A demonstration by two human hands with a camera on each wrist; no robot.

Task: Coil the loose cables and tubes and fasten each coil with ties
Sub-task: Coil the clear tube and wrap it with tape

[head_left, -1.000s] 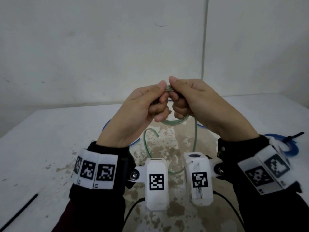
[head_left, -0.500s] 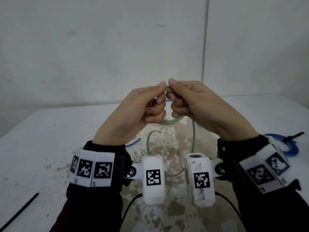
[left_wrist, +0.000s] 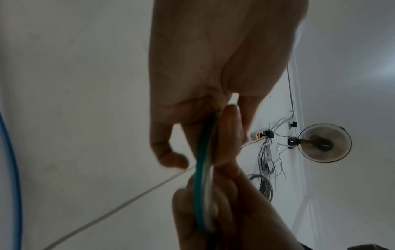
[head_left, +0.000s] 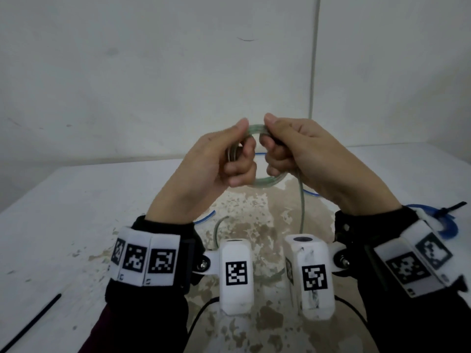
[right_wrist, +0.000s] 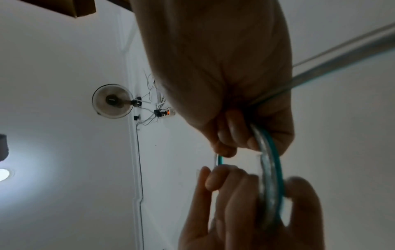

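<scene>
A small coil of clear greenish tube (head_left: 267, 180) is held up in the air above the table. My left hand (head_left: 229, 154) grips its left side, thumb on top and fingers curled through the ring. On the right side my right hand (head_left: 283, 149) pinches the same coil. A loose tail of the tube (head_left: 301, 207) hangs down from the right hand toward the table. In the left wrist view the coil (left_wrist: 203, 194) runs edge-on between both hands. The right wrist view shows the coil (right_wrist: 271, 170) arcing from my right fingers to the left hand.
The white table (head_left: 76, 200) has a worn brown patch in the middle. A blue tube coil with a black tie (head_left: 443, 222) lies at the right. More blue tube (head_left: 204, 219) lies behind my left wrist. A black tie (head_left: 30, 323) lies at the front left.
Both hands have stayed together on the coil and shifted their grip slightly. The loose tail now hangs straighter from the right hand.
</scene>
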